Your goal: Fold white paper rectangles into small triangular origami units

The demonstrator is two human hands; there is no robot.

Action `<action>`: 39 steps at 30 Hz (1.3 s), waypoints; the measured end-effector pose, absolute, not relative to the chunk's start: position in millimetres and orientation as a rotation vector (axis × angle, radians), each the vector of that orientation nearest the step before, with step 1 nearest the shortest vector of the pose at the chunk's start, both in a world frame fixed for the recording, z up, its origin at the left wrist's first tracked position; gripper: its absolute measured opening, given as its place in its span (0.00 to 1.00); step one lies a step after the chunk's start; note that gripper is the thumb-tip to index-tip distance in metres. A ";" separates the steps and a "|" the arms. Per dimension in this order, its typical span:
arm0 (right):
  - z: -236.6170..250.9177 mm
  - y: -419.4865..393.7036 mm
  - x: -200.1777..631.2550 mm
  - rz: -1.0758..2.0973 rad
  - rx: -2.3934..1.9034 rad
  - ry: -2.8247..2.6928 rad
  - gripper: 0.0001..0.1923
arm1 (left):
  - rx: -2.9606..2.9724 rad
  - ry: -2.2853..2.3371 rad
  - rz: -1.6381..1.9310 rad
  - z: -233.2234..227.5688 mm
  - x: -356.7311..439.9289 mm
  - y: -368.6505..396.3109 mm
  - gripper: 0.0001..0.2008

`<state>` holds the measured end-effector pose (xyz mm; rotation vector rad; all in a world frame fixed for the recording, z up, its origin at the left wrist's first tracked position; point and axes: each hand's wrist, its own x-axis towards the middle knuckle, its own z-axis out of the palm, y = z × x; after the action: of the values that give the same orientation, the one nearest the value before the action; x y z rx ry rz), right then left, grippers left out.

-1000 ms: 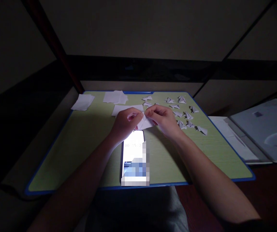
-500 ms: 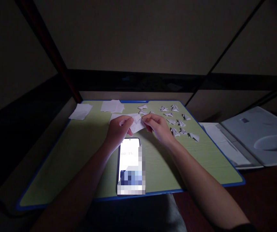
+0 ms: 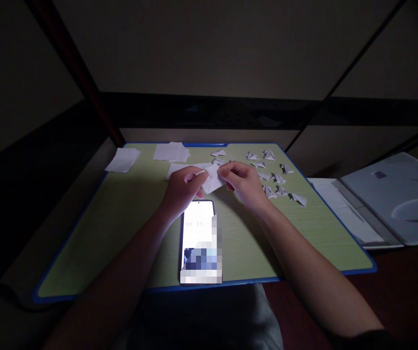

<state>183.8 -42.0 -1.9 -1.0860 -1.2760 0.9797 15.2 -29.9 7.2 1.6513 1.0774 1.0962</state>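
The small white paper piece (image 3: 213,179) is held between both hands, a little above the green table (image 3: 121,218) with its blue rim, just beyond the top end of the lit phone (image 3: 199,240). The left hand (image 3: 185,187) pinches the left edge of it and the right hand (image 3: 243,182) pinches the right edge; the fingers (image 3: 230,171) of both are closed on the paper, with nothing else in them. The paper is half folded, and its long axis runs roughly from the near left to the far right, between the two hands, so both are equally near to it. To the right of the right hand many small folded paper triangles (image 3: 272,177) lie scattered, well apart from each other. Flat paper sheets (image 3: 170,151) lie at the far edge, another sheet (image 3: 123,159) is at the far left corner, and one more sheet is directly behind the hands. Compared with half a second ago, the hands and the paper look almost in the same pose; the paper is only turned slightly, and the whole scene sits a little higher in the view.
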 end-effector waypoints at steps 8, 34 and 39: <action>-4.5 -41.8 183.2 1.012 -1.084 -1.302 0.11 | 1.671 1.079 1.080 8.5 15.3 -30.6 0.08; 1.3 -46.7 181.4 1.050 -1.167 -1.422 0.15 | 1.667 1.099 1.095 8.5 14.0 -31.1 0.07; 1.9 -46.7 181.6 1.031 -1.158 -1.428 0.15 | 1.676 1.093 1.075 11.3 14.1 -32.9 0.08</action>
<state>181.6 -46.7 1.9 -1.1579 -1.4276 1.0312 14.1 -32.9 11.3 1.6765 1.0931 1.0749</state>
